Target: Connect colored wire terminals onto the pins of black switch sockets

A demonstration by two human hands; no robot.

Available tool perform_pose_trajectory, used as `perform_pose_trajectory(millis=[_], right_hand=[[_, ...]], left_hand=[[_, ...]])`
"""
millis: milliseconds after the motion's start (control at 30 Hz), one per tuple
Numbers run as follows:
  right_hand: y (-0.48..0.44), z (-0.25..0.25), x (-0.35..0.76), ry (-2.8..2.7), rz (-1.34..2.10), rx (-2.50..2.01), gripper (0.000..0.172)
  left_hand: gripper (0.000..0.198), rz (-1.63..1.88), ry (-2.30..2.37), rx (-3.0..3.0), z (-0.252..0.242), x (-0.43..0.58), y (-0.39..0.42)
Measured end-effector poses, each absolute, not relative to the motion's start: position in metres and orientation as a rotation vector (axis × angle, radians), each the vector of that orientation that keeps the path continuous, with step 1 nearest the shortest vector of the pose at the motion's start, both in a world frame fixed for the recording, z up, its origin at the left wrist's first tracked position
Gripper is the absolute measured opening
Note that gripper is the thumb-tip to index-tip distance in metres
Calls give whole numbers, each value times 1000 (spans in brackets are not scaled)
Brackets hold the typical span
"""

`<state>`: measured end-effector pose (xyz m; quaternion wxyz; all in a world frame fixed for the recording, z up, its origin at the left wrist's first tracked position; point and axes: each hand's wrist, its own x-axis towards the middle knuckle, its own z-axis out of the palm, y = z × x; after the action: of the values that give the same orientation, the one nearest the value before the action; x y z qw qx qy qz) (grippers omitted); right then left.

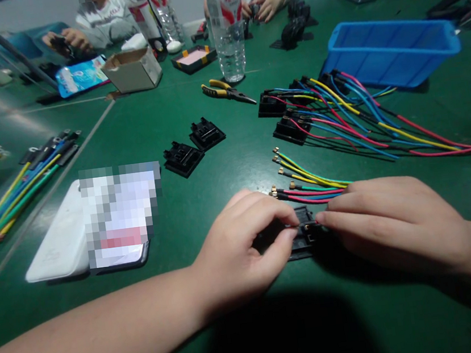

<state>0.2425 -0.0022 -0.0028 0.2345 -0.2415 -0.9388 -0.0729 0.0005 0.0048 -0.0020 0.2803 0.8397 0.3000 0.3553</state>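
Note:
A black plastic socket piece (301, 247) lies on the green table between my two hands. My left hand (243, 241) is closed, with thumb and index finger pinching at the piece's upper part. From the other side my right hand (396, 225) comes in, its fingertips closed on a thin wire (319, 220) at the socket's metal contacts; the fingers hide most of this wire. Just beyond the hands lie loose coloured wires (308, 176) with brass terminals. Two more black socket pieces (184, 158) rest further off to the left.
Wired sockets (292, 126) trail red, blue and yellow leads rightward. Behind them are a blue bin (392, 54), yellow-handled pliers (225, 90) and a water bottle (228, 34). Two phones (57, 232) and a wire bundle (19, 197) lie left. Two people sit across the table.

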Motion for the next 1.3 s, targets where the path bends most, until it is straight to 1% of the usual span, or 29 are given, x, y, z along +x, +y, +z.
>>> perform_pose_trajectory(millis=[367, 567, 867, 1200, 1300], right_hand=[[-3, -3, 243, -2572, -175, -662, 19], [-4, -5, 243, -2557, -107, -725, 17], [-1, -4, 242, -2545, -156, -634, 17], [-3, -3, 241, -2536, -119, -634, 21], [-3, -3, 241, -2526, -123, -638, 20]], left_hand=[[11, 907, 831, 2235, -2, 1, 6], [9, 853, 841, 2249, -1, 1, 6], [23, 699, 852, 2276, -2, 4, 8], [16, 659, 923, 2274, -2, 3, 6], [19, 648, 1026, 2252, -2, 2, 5]])
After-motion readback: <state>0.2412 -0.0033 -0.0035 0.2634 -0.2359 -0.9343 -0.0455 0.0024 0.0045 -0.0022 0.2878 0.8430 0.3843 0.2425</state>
